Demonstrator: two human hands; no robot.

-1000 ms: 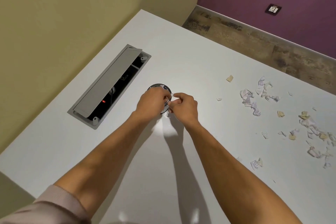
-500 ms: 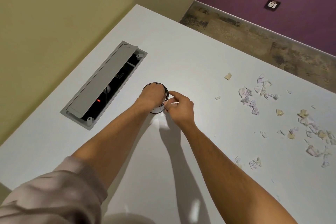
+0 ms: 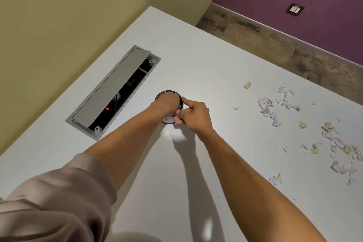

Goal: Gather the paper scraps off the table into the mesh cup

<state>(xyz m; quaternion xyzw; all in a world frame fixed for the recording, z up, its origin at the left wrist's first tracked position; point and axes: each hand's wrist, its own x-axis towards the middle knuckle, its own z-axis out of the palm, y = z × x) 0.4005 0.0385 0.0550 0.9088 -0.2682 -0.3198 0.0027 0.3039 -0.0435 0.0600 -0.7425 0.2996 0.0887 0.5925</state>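
Near the middle of the frame the left hand (image 3: pixel 167 104) lies over the mouth of the mesh cup (image 3: pixel 169 107), its fingers curled down into or around the rim, so only an arc of dark rim and a strip of the lower wall show; the grip probably serves to steady the light cup on the table (image 3: pixel 196 61) while scraps go in. Whether those fingers clamp the cup or only rest on it I cannot tell. The right hand (image 3: pixel 193 113) sits just beside the cup on its right, forefinger stretched to the rim and the other fingers tucked under; it looks like it is pushing a last bit in, though no paper is visible between its fingers and I cannot tell if it holds any. Most of the paper scraps (image 3: pixel 275 104) lie well apart from the cup, scattered across the right side of the frame, so the job seems far from finished. A hatch (image 3: pixel 110 92) with its lid raised sits left of the cup.
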